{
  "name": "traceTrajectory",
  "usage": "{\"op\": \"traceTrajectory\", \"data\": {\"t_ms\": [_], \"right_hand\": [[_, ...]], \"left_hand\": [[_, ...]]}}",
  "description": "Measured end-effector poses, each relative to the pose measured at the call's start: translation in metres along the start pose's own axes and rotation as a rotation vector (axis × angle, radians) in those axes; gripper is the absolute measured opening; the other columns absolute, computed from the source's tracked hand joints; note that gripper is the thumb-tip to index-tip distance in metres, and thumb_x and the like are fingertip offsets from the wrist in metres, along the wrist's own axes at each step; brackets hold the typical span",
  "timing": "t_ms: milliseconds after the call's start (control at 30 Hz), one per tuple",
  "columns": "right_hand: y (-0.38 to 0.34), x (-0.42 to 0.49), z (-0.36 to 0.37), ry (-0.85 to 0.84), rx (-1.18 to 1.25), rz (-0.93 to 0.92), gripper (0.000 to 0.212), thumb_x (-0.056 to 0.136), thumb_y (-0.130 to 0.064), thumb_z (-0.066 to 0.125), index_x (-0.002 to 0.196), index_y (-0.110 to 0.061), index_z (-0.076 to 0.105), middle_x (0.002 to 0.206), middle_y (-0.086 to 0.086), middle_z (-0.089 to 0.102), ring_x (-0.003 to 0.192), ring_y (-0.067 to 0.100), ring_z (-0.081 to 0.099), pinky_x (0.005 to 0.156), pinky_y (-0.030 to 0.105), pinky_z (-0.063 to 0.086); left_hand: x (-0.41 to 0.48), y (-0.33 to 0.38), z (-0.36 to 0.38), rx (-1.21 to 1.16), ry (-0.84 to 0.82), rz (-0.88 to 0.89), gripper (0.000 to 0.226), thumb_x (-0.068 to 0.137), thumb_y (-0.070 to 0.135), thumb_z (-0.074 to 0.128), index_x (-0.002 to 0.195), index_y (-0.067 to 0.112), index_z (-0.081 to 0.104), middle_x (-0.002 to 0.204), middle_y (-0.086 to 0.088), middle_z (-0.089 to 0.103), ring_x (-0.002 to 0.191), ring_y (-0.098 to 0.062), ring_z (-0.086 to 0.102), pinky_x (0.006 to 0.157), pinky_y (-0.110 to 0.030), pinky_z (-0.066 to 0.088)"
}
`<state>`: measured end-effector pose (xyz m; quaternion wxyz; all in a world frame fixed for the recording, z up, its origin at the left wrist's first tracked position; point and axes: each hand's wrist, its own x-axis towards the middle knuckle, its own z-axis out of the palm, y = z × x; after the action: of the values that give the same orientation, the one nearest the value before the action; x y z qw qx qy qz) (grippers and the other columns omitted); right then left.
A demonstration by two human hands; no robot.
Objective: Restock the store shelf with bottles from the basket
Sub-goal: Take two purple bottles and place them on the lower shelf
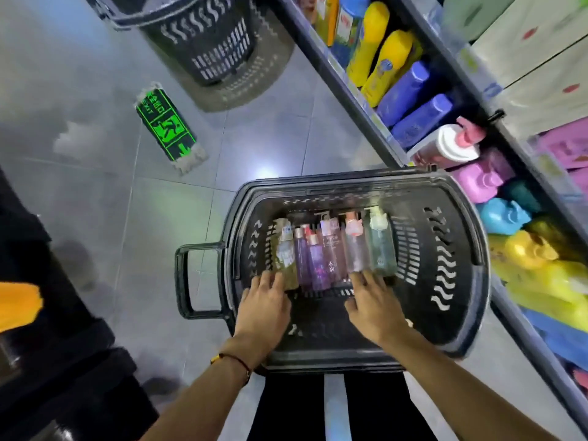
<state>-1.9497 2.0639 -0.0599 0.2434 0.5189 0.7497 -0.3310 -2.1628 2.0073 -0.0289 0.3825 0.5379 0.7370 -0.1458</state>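
Note:
A black plastic basket (pixel 445 313) stands on the floor in front of me, beside the store shelf (pixel 359 100). Several slim bottles lie side by side in its bottom: an olive one (pixel 286 249), purple ones (pixel 310 259), a pink-capped clear one (pixel 354 246) and a greenish one (pixel 380 243). My left hand (pixel 264 303) reaches into the basket, fingers apart, its fingertips at the base of the olive bottle. My right hand (pixel 370 300) also reaches in, fingers spread, touching the base of the clear and greenish bottles. Neither hand has closed around a bottle.
The shelf on the right holds yellow (pixel 369 43), blue (pixel 410 93), pink (pixel 477 179) and teal (pixel 502 214) bottles. A second black basket (pixel 206 43) stands further away on the tiled floor. A green exit sticker (pixel 165 125) is on the floor. Dark furniture (pixel 47 313) is on the left.

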Motion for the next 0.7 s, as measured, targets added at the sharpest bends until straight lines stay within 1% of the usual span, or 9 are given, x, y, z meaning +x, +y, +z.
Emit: {"op": "traceTrajectory", "data": {"t_ms": [67,200,300,433,467,533,600,700], "right_hand": [[-0.001,0.028,0.027,-0.014,0.054,0.019,0.053,0.092,-0.027,0.058,0.141,-0.012,0.044,0.140,0.010,0.049,0.135,0.034,0.043,0.105,0.045,0.046],[-0.004,0.076,0.075,0.008,0.165,0.048,0.059,0.092,-0.024,0.062,0.144,-0.009,0.039,0.139,0.013,0.051,0.128,0.033,0.049,0.105,0.040,0.048],[-0.009,0.109,0.105,0.007,0.263,0.085,0.060,0.093,-0.020,0.062,0.146,-0.006,0.037,0.135,0.018,0.054,0.125,0.034,0.052,0.104,0.043,0.048],[-0.015,0.142,0.143,0.034,0.295,0.125,0.069,0.094,-0.026,0.059,0.149,0.000,0.025,0.140,0.023,0.044,0.128,0.040,0.045,0.108,0.048,0.042],[-0.017,0.148,0.150,0.037,0.291,0.146,0.068,0.094,-0.024,0.059,0.148,0.001,0.025,0.141,0.023,0.043,0.128,0.040,0.044,0.109,0.047,0.040],[-0.022,0.159,0.159,0.040,0.266,0.212,0.061,0.093,-0.018,0.058,0.143,0.003,0.030,0.139,0.025,0.044,0.127,0.040,0.044,0.110,0.045,0.035],[-0.027,0.169,0.166,0.047,0.254,0.282,0.056,0.093,-0.020,0.060,0.137,0.004,0.036,0.136,0.027,0.046,0.125,0.042,0.043,0.108,0.047,0.032],[-0.026,0.175,0.171,0.039,0.287,0.330,0.070,0.089,-0.032,0.067,0.139,0.003,0.033,0.136,0.028,0.043,0.127,0.044,0.041,0.106,0.050,0.036]], "left_hand": [[0.022,-0.004,0.022,-0.014,-0.015,-0.005,0.037,0.098,0.027,0.045,0.133,0.014,0.042,0.133,-0.008,0.045,0.124,-0.030,0.044,0.103,-0.043,0.042],[0.051,-0.004,0.053,-0.081,-0.010,-0.017,0.043,0.096,0.025,0.049,0.137,0.017,0.038,0.137,-0.007,0.045,0.126,-0.029,0.045,0.106,-0.043,0.042],[0.063,-0.001,0.068,-0.102,0.016,-0.008,0.044,0.095,0.024,0.051,0.137,0.018,0.037,0.141,-0.007,0.043,0.129,-0.029,0.043,0.109,-0.045,0.040],[0.069,-0.001,0.081,-0.160,0.065,0.008,0.037,0.093,0.023,0.050,0.129,0.022,0.041,0.134,-0.003,0.046,0.125,-0.026,0.045,0.108,-0.045,0.043],[0.069,-0.002,0.083,-0.165,0.069,0.010,0.036,0.093,0.023,0.051,0.128,0.022,0.042,0.134,-0.002,0.046,0.125,-0.025,0.045,0.108,-0.045,0.043],[0.071,-0.004,0.087,-0.161,0.066,0.005,0.036,0.094,0.024,0.052,0.129,0.023,0.042,0.136,-0.001,0.045,0.125,-0.023,0.045,0.108,-0.043,0.044],[0.072,-0.006,0.090,-0.151,0.060,-0.009,0.037,0.095,0.025,0.052,0.131,0.023,0.043,0.139,0.000,0.045,0.127,-0.024,0.044,0.110,-0.042,0.042],[0.074,-0.010,0.094,-0.141,0.035,-0.042,0.040,0.097,0.027,0.050,0.135,0.024,0.039,0.145,0.000,0.040,0.133,-0.022,0.040,0.116,-0.039,0.037]]}}
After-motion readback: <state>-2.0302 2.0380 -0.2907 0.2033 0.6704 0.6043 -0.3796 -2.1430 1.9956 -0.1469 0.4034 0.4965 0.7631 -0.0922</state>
